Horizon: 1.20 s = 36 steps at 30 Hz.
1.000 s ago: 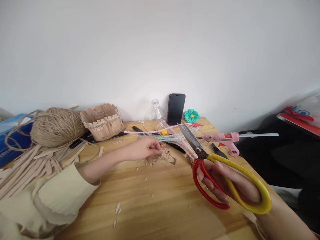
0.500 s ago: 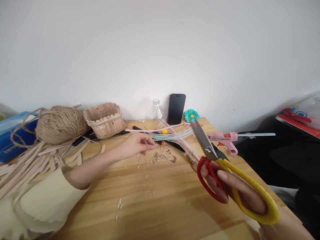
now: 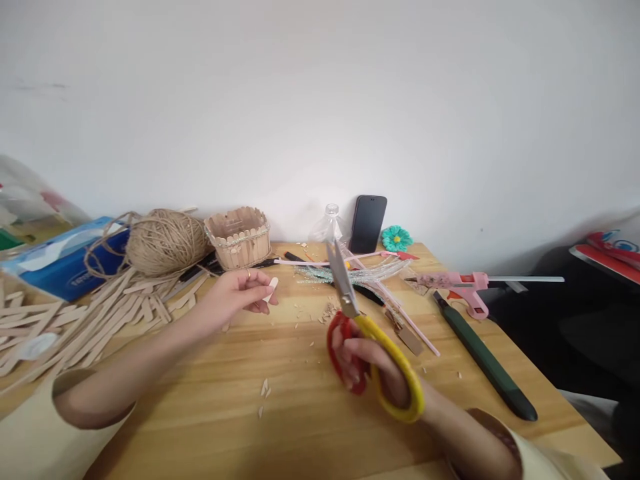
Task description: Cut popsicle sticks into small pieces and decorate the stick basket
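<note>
Pinched between thumb and fingers of my left hand (image 3: pixel 246 291) is a short piece of wooden craft stick (image 3: pixel 271 289) with a rounded end. My right hand (image 3: pixel 373 357) grips scissors (image 3: pixel 345 280) with one red and one yellow handle, fingers through the loops and blades pointing up and away. The blades are nearly closed and apart from the stick. Small wood clippings (image 3: pixel 329 312) lie on the table between and in front of my hands. Behind my left hand stands a small basket (image 3: pixel 240 248) made of stick pieces with a glittery band.
Loose craft sticks (image 3: pixel 115 310), a twine ball (image 3: pixel 167 241) and a blue tissue pack (image 3: pixel 75 260) fill the left. At the back are a clear bottle (image 3: pixel 331 223), a phone (image 3: pixel 369 223) and a teal flower (image 3: pixel 397 239). A pink glue gun (image 3: pixel 470 287) and green-handled tool (image 3: pixel 485 357) lie right.
My left hand has drawn back from the clippings with the stick piece, nearer the basket. The scissors have moved left, uncovering the green-handled tool. The view has swung slightly left.
</note>
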{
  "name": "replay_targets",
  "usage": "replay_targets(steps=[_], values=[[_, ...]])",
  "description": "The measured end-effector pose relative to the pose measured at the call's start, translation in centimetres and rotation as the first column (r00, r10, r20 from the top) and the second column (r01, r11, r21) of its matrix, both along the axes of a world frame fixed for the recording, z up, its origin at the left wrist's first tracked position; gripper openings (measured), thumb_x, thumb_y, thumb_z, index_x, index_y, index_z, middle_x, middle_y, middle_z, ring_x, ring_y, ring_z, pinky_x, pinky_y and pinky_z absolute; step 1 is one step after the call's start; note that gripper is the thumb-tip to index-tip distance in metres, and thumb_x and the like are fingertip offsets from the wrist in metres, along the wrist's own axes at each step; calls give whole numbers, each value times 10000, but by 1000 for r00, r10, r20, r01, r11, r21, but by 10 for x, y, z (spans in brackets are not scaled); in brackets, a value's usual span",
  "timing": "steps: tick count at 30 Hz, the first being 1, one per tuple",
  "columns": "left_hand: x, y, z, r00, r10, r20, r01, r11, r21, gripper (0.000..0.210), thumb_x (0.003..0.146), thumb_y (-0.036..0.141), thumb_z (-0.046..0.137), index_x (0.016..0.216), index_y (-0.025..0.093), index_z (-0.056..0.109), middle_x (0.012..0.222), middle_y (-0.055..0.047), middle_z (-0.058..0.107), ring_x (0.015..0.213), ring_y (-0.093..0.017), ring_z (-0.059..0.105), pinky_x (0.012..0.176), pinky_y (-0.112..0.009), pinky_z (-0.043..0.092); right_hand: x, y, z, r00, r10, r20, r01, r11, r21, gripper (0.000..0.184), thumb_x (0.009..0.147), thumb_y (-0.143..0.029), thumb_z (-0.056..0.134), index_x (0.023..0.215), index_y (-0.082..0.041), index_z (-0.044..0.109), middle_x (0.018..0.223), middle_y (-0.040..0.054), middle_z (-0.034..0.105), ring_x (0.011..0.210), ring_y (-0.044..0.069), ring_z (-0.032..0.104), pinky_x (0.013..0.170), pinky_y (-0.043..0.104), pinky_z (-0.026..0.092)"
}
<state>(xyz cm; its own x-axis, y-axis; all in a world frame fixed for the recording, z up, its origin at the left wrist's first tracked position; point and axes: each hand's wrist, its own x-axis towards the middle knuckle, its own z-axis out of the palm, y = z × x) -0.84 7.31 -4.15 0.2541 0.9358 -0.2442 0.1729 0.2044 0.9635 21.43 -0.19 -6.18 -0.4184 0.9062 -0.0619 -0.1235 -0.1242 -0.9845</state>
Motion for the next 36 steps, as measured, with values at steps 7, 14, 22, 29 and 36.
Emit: replay_targets(steps=[7, 14, 22, 29, 36], values=[[-26, -5, 5, 999, 37, 38, -38, 999, 39, 247, 636, 359, 705, 746, 157, 615, 696, -21, 690, 597, -139, 615, 668, -289, 491, -10, 36, -16, 993, 110, 46, -111, 994, 21, 157, 756, -310, 513, 733, -159, 549, 577, -5, 548, 477, 124, 522, 470, 245, 428], [-42, 6, 18, 989, 81, 128, -104, 977, 188, 151, 704, 296, 658, 729, 151, 625, 715, -16, 682, 598, -110, 579, 628, -239, 457, -19, 59, 0, 989, -1, 147, -35, 970, 241, 94, 831, -231, 491, 776, -185, 552, 612, -25, 560, 544, 121, 522, 557, 247, 424], [-64, 10, 31, 957, 173, 231, -225, 949, 223, 140, 701, 269, 668, 732, 142, 619, 674, -5, 646, 575, -95, 552, 606, -226, 435, -45, 78, 7, 977, -18, 212, -50, 949, 311, 121, 797, -265, 538, 705, -192, 510, 599, -17, 537, 521, 129, 503, 538, 275, 426], [-71, 16, 26, 953, 209, 219, -258, 939, 227, 181, 663, 303, 685, 744, 151, 629, 655, -11, 639, 583, -118, 566, 597, -252, 438, -79, 76, -17, 979, 32, 202, -92, 951, 294, 189, 795, -364, 523, 857, -188, 491, 600, -8, 571, 516, 152, 553, 523, 298, 465], [-71, 16, 26, 943, 232, 239, -284, 934, 216, 180, 652, 291, 701, 747, 153, 636, 632, 22, 600, 578, -99, 556, 594, -229, 433, -40, 77, 1, 949, -190, 253, 102, 941, 324, 94, 808, -253, 561, 786, -188, 497, 646, -25, 530, 556, 122, 483, 525, 248, 387]])
